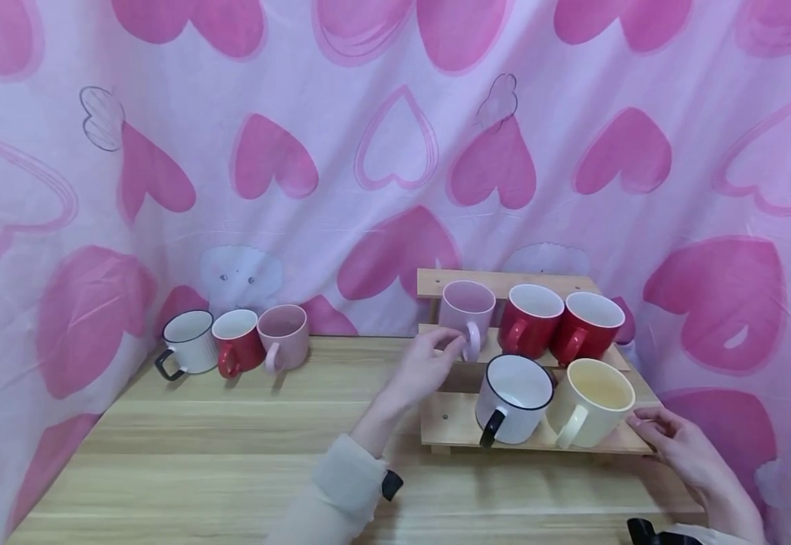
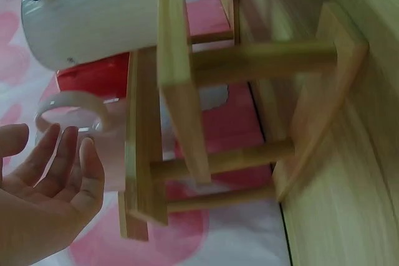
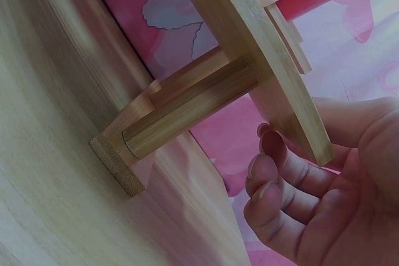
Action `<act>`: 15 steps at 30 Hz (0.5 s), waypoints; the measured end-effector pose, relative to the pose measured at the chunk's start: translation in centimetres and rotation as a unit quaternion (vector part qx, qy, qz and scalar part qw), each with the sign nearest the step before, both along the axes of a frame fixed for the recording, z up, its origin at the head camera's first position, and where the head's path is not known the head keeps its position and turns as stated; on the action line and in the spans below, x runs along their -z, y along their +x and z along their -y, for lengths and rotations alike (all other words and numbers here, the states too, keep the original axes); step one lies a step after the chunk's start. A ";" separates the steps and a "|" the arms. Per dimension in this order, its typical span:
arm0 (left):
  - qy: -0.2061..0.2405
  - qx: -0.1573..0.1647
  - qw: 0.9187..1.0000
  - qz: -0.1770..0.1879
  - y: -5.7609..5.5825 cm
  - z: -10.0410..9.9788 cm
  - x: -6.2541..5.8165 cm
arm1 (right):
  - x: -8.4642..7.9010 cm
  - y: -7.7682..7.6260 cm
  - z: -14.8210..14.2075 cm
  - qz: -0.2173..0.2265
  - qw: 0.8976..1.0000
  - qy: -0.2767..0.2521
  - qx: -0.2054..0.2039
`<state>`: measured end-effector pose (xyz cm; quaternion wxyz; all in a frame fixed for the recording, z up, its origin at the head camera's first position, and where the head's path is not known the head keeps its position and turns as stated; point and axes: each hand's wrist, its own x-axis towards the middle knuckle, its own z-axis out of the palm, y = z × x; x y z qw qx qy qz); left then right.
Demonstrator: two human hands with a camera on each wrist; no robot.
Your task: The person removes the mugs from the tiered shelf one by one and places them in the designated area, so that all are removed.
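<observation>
I see my left hand [image 1: 425, 369] reaching to the pink mug [image 1: 466, 312] on the upper step of the wooden mug rack [image 1: 449, 433], fingertips at its handle; from the left wrist view the fingers [image 2: 65, 154] are straight and slightly spread, just beside the handle loop, gripping nothing. My right hand [image 1: 674, 439] is at the rack's front right corner, and the right wrist view shows the fingers [image 3: 280, 172] curled under the edge of the lower board, holding it.

On the rack, the pink mug stands at the left of the upper step, with two red mugs [image 1: 531, 318] to its right. On the lower step stand a white mug with a black rim and handle [image 1: 514, 397] and, to its right, a cream mug [image 1: 596, 401].

Well left of the rack, on the wooden table [image 1: 232, 446], stand another black-rimmed white mug [image 1: 187, 342], a red mug [image 1: 238, 342] and a pink mug [image 1: 284, 337], touching in a row. A pink heart-print cloth [image 1: 395, 151] hangs behind. I can read no writing or brand on anything.
</observation>
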<state>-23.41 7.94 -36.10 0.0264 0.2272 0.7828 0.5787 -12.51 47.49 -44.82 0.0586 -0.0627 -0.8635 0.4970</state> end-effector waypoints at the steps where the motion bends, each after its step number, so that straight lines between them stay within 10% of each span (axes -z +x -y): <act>1: 0.001 -0.002 1.000 0.002 0.0 -0.2 0.0 | 0.0 0.0 0.0 0.001 1.000 0.000 0.000; 15: 0.039 0.026 0.998 0.052 0.0 -2.3 0.2 | -0.1 -0.1 0.0 0.002 1.000 -0.012 0.001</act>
